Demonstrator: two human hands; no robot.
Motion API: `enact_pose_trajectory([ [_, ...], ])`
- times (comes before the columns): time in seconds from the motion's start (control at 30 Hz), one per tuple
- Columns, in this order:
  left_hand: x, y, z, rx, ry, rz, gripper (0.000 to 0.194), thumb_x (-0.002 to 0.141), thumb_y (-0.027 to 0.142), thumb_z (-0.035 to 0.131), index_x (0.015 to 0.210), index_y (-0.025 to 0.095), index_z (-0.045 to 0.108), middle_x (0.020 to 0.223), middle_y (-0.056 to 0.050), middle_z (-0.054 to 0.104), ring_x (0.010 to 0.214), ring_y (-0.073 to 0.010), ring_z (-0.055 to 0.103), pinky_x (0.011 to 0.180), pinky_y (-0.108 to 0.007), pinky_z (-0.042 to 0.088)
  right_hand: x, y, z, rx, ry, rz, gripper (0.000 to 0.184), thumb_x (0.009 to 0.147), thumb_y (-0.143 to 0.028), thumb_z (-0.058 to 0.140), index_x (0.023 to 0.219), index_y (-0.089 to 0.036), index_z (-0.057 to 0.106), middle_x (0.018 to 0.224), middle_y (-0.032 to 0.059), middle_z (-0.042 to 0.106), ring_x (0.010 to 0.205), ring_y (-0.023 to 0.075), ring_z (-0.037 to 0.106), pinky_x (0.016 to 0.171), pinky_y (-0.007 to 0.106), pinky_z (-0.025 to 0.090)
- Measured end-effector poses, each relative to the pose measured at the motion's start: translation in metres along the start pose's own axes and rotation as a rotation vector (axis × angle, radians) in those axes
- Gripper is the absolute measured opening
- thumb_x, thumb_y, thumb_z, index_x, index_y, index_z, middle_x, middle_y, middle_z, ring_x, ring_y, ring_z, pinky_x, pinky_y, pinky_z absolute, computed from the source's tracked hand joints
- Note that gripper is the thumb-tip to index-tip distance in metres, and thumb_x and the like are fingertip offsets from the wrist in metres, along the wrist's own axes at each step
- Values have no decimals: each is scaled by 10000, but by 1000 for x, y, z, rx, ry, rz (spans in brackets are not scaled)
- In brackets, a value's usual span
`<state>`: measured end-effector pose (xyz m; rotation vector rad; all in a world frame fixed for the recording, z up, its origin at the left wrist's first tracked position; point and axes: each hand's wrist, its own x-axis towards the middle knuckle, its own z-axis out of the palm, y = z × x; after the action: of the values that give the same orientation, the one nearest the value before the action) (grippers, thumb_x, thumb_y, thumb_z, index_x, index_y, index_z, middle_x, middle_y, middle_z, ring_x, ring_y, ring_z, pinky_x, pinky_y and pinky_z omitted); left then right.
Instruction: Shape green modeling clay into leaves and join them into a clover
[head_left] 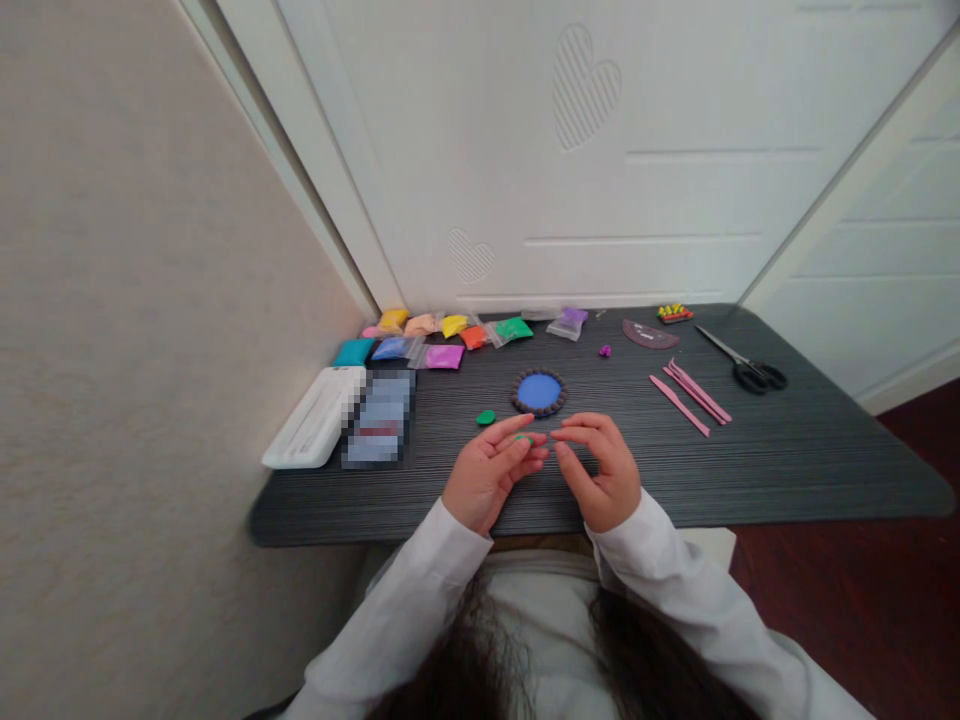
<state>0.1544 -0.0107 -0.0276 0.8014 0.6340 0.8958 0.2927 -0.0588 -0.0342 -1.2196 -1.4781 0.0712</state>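
My left hand (pixel 491 470) hovers low over the dark table (pixel 787 460), fingers pinched round a small green bit of clay (pixel 525 439). My right hand (pixel 600 465) is beside it, fingertips curled toward the same green bit; whether it touches it is unclear. Just beyond the hands lies a blue clay disc with a dark beaded rim (pixel 539 392). A green clay lump (pixel 486 417) rests to the left of the disc.
Several coloured clay packets (pixel 450 340) line the table's back left. A white tray (pixel 315 418) sits at the left edge. Pink modelling tools (pixel 694 392), black scissors (pixel 750 368), a purple half-disc (pixel 649 335) and a tiny purple piece (pixel 604 350) lie to the right.
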Motion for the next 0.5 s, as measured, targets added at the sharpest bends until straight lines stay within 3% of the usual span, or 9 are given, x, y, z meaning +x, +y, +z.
enact_pose_trajectory([
  [0.1, 1, -2, -3, 41, 15, 32, 192, 681, 219, 672, 813, 162, 544, 588, 5, 660, 420, -70, 551, 410, -159, 401, 1, -2, 0, -6, -30, -16, 155, 753, -146, 547, 882, -179, 625, 913, 84, 575, 896, 190, 549, 806, 380, 464],
  [0.23, 3, -4, -5, 50, 43, 61, 206, 697, 296, 655, 684, 138, 524, 499, 33, 586, 370, -29, 454, 400, -143, 336, 0, -3, 0, -28, -70, -29, 176, 742, -176, 572, 908, -189, 629, 948, 84, 567, 893, 193, 546, 799, 383, 466],
  [0.5, 3, -4, -2, 66, 19, 41, 266, 657, 264, 696, 835, 191, 512, 496, 84, 501, 441, -35, 443, 472, -152, 331, 0, -3, 3, -105, -109, -62, 182, 725, -284, 615, 892, -219, 648, 938, 69, 600, 874, 198, 557, 772, 373, 449],
])
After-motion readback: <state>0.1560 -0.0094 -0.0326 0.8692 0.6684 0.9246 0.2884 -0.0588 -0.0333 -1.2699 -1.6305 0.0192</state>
